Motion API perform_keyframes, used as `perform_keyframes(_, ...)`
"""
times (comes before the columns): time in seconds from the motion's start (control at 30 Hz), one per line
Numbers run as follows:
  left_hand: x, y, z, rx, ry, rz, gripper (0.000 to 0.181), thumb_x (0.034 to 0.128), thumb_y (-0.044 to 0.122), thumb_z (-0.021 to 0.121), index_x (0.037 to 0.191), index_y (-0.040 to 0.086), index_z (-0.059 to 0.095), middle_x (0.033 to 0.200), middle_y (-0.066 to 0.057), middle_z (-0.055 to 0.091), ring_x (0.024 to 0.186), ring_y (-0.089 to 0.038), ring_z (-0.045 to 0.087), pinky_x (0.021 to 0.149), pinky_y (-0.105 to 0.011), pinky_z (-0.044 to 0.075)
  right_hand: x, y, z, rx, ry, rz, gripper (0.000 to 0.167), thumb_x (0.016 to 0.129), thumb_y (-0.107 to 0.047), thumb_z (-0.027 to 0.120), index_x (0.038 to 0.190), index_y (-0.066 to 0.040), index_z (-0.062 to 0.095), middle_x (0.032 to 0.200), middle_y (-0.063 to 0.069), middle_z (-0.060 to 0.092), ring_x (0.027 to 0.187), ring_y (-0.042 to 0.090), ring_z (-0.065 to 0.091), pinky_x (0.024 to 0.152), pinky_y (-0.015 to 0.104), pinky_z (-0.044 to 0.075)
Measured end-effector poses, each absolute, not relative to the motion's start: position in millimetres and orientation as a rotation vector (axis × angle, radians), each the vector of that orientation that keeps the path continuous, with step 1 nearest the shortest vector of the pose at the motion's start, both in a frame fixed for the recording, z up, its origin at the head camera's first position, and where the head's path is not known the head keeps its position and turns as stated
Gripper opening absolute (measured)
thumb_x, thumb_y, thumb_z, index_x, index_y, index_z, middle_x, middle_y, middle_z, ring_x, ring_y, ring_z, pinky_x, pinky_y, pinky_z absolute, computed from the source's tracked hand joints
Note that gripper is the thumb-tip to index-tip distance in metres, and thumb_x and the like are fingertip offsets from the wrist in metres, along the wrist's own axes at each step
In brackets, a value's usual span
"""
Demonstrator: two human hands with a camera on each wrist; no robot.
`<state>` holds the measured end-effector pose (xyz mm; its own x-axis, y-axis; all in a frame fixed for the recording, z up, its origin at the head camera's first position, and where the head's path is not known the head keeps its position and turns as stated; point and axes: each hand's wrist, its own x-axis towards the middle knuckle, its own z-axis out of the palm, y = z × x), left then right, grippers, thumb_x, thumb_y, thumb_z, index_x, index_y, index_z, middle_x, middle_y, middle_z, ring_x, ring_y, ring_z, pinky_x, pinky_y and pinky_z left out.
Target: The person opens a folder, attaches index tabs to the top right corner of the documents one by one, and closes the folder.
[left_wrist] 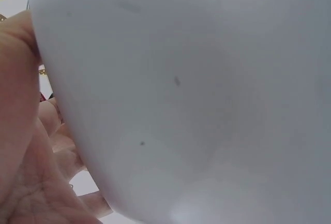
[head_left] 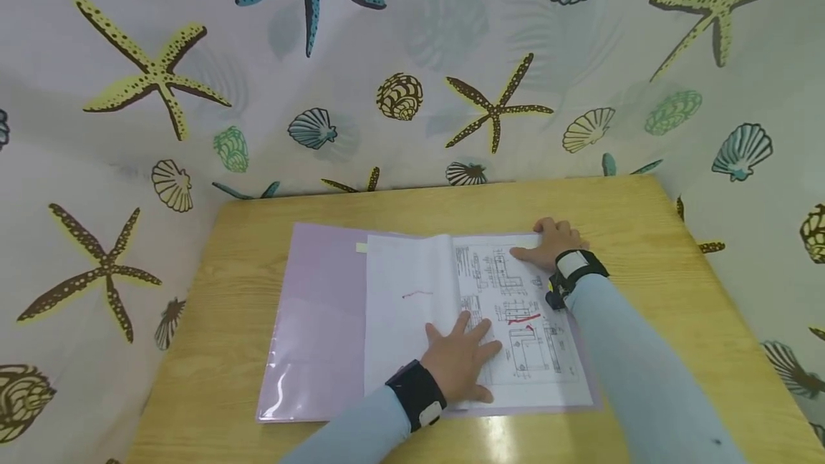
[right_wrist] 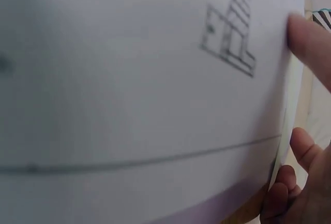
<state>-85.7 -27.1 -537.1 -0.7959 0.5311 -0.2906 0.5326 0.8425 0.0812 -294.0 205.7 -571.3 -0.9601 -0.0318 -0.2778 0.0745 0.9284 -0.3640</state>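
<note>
While my left hand (head_left: pixel 457 364) lies spread on the page (head_left: pixel 528 306), my right hand (head_left: pixel 554 242) pinches its far right corner, fingers curled.

Along the far edge of the surface (head_left: pixel 644 224), a bare strip lets a grip pass; a patterned cloth (head_left: pixel 361 77) bounds it behind. Another free strip runs between the left edge and the folder (head_left: pixel 325 321). The right sleeve (head_left: pixel 651 371) closes off the folder's right side, but bare wood lies between it and the right edge. Towards the near edge, the left sleeve (head_left: pixel 364 424) blocks passage, and the left grip (head_left: pixel 459 360) covers the middle of the sheets (head_left: pixel 412 263).
</note>
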Motion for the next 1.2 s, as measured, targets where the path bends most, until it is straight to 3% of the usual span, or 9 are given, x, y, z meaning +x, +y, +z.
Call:
perform_keyframes(0.1, -85, -28, -537, 0.804, 2.718, 0.000, 0.085, 0.0682, 0.072, 0.067, 0.143, 0.042, 0.041, 0.156, 0.005, 0.027, 0.143, -0.032, 0.022, 0.088, -0.074, 0.035, -294, 210, -576, -0.026, 2.811, -0.529, 0.113, 0.054, -0.090, 0.059, 0.134, -0.012, 0.041, 0.128, 0.024, 0.040, 0.107, 0.043, 0.039, 0.084, 0.062, 0.032)
perform_keyframes(0.2, -86, -29, -537, 0.816, 2.730, -0.028, 0.085, 0.0693, 0.073, 0.066, 0.144, 0.042, 0.040, 0.157, 0.005, 0.026, 0.143, -0.032, 0.022, 0.088, -0.074, 0.035, -294, 213, -574, -0.086, 2.776, -0.562, 0.116, 0.054, -0.088, 0.062, 0.138, -0.012, 0.039, 0.134, 0.026, 0.037, 0.112, 0.045, 0.038, 0.088, 0.062, 0.033)
perform_keyframes(0.37, -85, -32, -536, 0.858, 2.773, -0.057, 0.085, 0.0706, 0.075, 0.062, 0.145, 0.041, 0.040, 0.157, 0.003, 0.027, 0.144, -0.033, 0.020, 0.091, -0.074, 0.032, -273, 211, -540, -0.128, 2.688, -0.706, 0.102, 0.078, -0.069, 0.062, 0.149, -0.006, 0.025, 0.144, 0.031, 0.025, 0.125, 0.049, 0.032, 0.098, 0.063, 0.034)
perform_keyframes(0.53, -76, -41, -527, 0.843, 2.840, 0.083, 0.088, 0.0707, 0.075, 0.062, 0.147, 0.037, 0.038, 0.158, -0.002, 0.023, 0.145, -0.036, 0.013, 0.094, -0.076, 0.027, -210, 199, -499, -0.197, 2.790, -0.772, 0.080, 0.092, -0.046, 0.059, 0.147, 0.004, 0.028, 0.144, 0.034, 0.029, 0.127, 0.052, 0.035, 0.096, 0.066, 0.036)
perform_keyframes(0.67, -63, -62, -509, 0.748, 2.892, 0.232, 0.089, 0.0733, 0.072, 0.063, 0.148, 0.034, 0.036, 0.159, -0.006, 0.021, 0.145, -0.035, 0.011, 0.097, -0.075, 0.024, -157, 190, -498, -0.333, 2.823, -0.641, 0.072, 0.092, -0.045, 0.061, 0.138, 0.007, 0.043, 0.138, 0.032, 0.041, 0.121, 0.050, 0.046, 0.090, 0.064, 0.043)
perform_keyframes(0.8, -49, -90, -494, 0.623, 2.937, 0.347, 0.088, 0.0747, 0.068, 0.066, 0.148, 0.030, 0.037, 0.158, -0.007, 0.022, 0.145, -0.036, 0.012, 0.097, -0.075, 0.023, -127, 188, -507, -0.411, 2.901, -0.520, 0.068, 0.088, -0.044, 0.067, 0.130, 0.008, 0.053, 0.133, 0.029, 0.049, 0.117, 0.048, 0.050, 0.088, 0.061, 0.045)
perform_keyframes(1.2, -33, -136, -512, 0.401, 2.979, 0.488, 0.090, 0.0748, 0.067, 0.067, 0.148, 0.023, 0.039, 0.155, -0.014, 0.029, 0.142, -0.041, 0.019, 0.095, -0.076, 0.026, -119, 190, -537, -0.440, 2.910, -0.532, 0.094, 0.082, -0.046, 0.072, 0.145, 0.010, 0.030, 0.150, 0.033, 0.023, 0.137, 0.050, 0.023, 0.108, 0.061, 0.023)
